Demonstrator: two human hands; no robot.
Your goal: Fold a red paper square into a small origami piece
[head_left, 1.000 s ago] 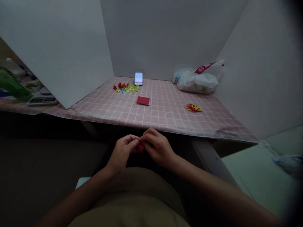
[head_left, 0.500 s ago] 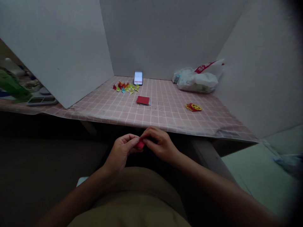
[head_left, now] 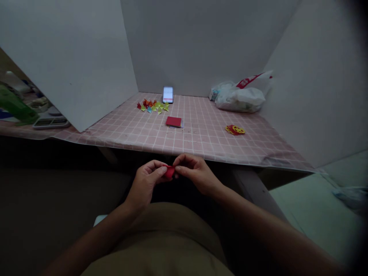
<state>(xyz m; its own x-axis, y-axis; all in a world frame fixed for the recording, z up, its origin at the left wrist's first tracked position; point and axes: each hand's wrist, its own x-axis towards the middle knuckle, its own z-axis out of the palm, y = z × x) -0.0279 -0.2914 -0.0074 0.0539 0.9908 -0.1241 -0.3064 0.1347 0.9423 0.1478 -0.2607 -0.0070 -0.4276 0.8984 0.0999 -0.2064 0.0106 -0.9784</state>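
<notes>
- Head view: my left hand (head_left: pixel 144 182) clamps the red piece (head_left: pixel 170 172), thumb against fingers, before the table (head_left: pixel 207 145).
- My right hand (head_left: pixel 198 174) meets its edge; pinch unconfirmed.
- Apparent step: folding; next move calls for a steady left hold.

person's clothing: plain olive-brown top (head_left: pixel 161 245), faintly creased across the front; left hand (head_left: pixel 145 184), right hand (head_left: pixel 198 176) and forearms (head_left: pixel 258 214) bare.
</notes>
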